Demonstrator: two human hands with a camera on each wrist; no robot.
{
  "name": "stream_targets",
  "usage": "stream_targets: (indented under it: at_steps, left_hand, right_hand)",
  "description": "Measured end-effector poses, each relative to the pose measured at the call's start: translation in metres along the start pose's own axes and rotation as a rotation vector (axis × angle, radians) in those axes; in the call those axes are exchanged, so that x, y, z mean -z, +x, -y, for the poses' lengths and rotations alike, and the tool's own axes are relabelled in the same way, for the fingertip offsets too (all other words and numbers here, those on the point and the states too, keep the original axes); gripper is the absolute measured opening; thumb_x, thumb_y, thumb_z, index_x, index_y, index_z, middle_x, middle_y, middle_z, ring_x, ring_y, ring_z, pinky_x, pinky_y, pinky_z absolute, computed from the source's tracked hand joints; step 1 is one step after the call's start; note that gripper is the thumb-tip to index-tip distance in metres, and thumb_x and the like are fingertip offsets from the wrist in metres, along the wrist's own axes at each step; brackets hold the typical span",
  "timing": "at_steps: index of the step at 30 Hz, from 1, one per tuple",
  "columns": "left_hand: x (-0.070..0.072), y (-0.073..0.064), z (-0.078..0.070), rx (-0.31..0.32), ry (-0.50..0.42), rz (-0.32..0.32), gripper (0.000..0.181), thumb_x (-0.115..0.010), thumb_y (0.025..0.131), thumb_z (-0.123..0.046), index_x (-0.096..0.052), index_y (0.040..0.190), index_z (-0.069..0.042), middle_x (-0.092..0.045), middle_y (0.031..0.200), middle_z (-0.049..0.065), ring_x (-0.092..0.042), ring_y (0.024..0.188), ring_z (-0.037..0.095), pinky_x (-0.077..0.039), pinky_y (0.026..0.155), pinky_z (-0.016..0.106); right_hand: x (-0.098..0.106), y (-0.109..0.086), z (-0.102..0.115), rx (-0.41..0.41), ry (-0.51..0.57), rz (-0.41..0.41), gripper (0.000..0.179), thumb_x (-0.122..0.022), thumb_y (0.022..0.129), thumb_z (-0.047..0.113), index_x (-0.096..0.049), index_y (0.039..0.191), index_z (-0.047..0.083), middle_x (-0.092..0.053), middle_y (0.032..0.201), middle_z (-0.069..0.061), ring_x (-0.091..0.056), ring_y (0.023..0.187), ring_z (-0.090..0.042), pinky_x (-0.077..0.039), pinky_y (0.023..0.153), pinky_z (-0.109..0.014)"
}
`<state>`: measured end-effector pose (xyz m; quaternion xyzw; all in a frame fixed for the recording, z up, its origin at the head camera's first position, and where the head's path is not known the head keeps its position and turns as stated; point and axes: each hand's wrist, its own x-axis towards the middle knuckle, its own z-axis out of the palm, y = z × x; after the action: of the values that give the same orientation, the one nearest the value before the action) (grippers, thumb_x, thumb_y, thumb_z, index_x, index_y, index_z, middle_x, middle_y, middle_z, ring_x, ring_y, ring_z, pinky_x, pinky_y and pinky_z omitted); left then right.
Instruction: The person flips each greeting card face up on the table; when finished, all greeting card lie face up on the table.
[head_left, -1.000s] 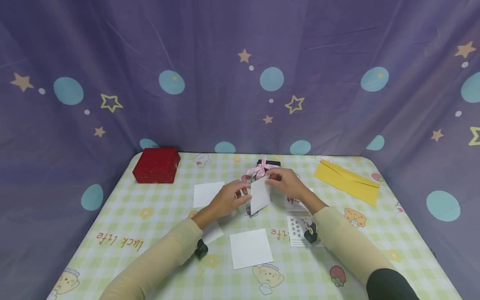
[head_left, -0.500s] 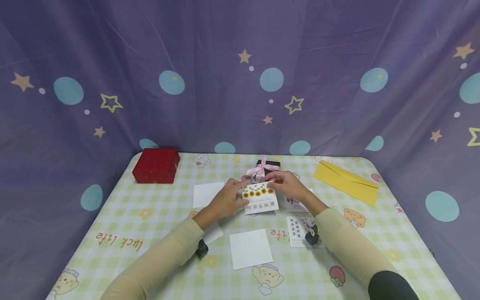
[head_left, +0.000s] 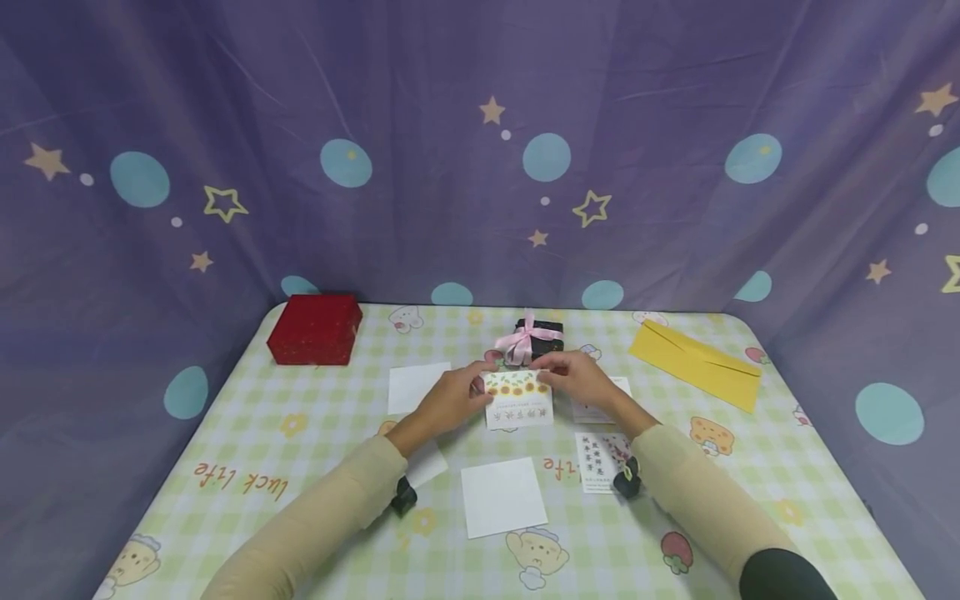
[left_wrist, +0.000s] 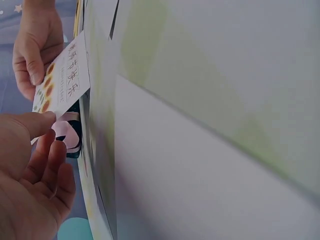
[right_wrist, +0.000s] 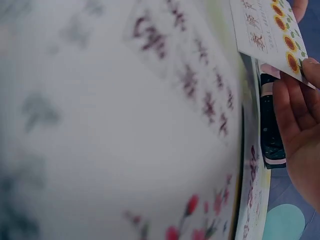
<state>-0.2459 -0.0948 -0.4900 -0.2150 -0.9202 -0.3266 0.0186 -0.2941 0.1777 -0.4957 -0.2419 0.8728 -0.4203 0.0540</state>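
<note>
Between both hands is a white greeting card with a row of sunflowers and Chinese writing on it. My left hand pinches its left edge, thumb on the printed face, as the left wrist view shows. At the upper right corner, my right hand pinches it with the thumb over a sunflower. Just behind the card stands a small dark gift box tied with a pink ribbon bow.
White blank cards lie in front and at left. Cards with writing lie beneath the right forearm. A red box stands at back left, a yellow envelope at back right. A purple curtain hangs behind the table.
The card showed a blank side and stood on edge a second ago; it has been turned so its sunflower face shows. It has since come slightly lower. Both hands have kept hold.
</note>
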Motion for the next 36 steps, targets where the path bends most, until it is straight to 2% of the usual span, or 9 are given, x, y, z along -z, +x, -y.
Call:
stream_targets:
  at_steps: [3,10,14,20,22,28,31,36]
  left_hand:
    - [-0.001,0.002,-0.001,0.011,-0.006,-0.001,0.05,-0.078,0.089,-0.013,-0.061,0.137,-0.014,-0.071,0.089,-0.002,-0.063,0.078,0.008,-0.054,0.076,0.027]
    - [-0.003,0.003,-0.003,0.025,-0.02,-0.022,0.043,-0.077,0.09,-0.013,-0.066,0.131,-0.017,-0.072,0.088,-0.001,-0.064,0.077,0.009,-0.054,0.074,0.027]
    - [-0.002,0.003,-0.005,0.038,-0.071,-0.04,0.037,-0.074,0.092,-0.012,-0.068,0.128,-0.016,-0.074,0.089,0.002,-0.067,0.078,0.011,-0.056,0.076,0.029]
    - [-0.003,0.003,-0.003,0.071,-0.142,-0.063,0.033,-0.074,0.093,-0.015,-0.069,0.126,-0.015,-0.075,0.091,0.003,-0.067,0.08,0.012,-0.055,0.075,0.03]
    - [-0.002,0.004,-0.002,0.094,-0.172,-0.074,0.034,-0.073,0.093,-0.016,-0.069,0.127,-0.015,-0.075,0.092,0.003,-0.066,0.078,0.011,-0.054,0.071,0.028]
    - [0.001,0.006,-0.002,0.237,-0.401,-0.073,0.033,-0.069,0.095,-0.015,-0.067,0.129,-0.015,-0.071,0.086,0.005,-0.069,0.067,0.014,-0.058,0.062,0.03]
    - [0.003,0.007,-0.004,0.298,-0.517,-0.08,0.032,-0.066,0.096,-0.012,-0.065,0.127,-0.015,-0.068,0.085,0.007,-0.072,0.067,0.019,-0.062,0.065,0.037]
    - [0.005,0.009,-0.007,0.359,-0.665,-0.069,0.028,-0.062,0.097,-0.008,-0.058,0.125,-0.013,-0.07,0.086,0.015,-0.075,0.071,0.025,-0.063,0.071,0.043]
  right_hand:
    - [0.0,-0.002,-0.002,0.008,-0.025,-0.001,0.02,-0.071,0.095,0.019,-0.077,0.114,0.02,-0.076,0.1,0.001,-0.067,0.087,-0.01,-0.055,0.082,-0.027]
    - [0.002,-0.006,-0.002,0.031,-0.027,0.016,0.022,-0.072,0.094,0.018,-0.076,0.116,0.019,-0.07,0.087,0.002,-0.06,0.074,-0.011,-0.051,0.069,-0.024]
    - [0.003,-0.008,-0.003,0.039,-0.027,0.037,0.025,-0.073,0.094,0.018,-0.074,0.119,0.019,-0.066,0.083,0.002,-0.057,0.069,-0.01,-0.049,0.063,-0.024]
    - [0.003,-0.011,-0.007,0.053,0.007,0.058,0.035,-0.072,0.094,0.018,-0.068,0.129,0.016,-0.064,0.082,0.001,-0.056,0.066,-0.009,-0.046,0.06,-0.024]
    - [0.002,-0.012,-0.008,0.035,0.027,0.061,0.033,-0.072,0.095,0.018,-0.067,0.127,0.015,-0.065,0.083,0.002,-0.056,0.068,-0.009,-0.047,0.062,-0.023]
    - [0.001,-0.014,-0.01,-0.047,0.117,0.088,0.022,-0.071,0.095,0.018,-0.069,0.116,0.011,-0.068,0.086,-0.003,-0.063,0.071,-0.016,-0.053,0.064,-0.026]
    - [0.001,-0.014,-0.009,-0.081,0.177,0.11,0.022,-0.07,0.096,0.018,-0.069,0.116,0.01,-0.071,0.089,-0.009,-0.065,0.071,-0.019,-0.055,0.063,-0.029]
    - [0.001,-0.014,-0.008,-0.108,0.279,0.121,0.024,-0.069,0.097,0.019,-0.068,0.116,0.006,-0.072,0.095,-0.017,-0.066,0.073,-0.022,-0.058,0.065,-0.032]
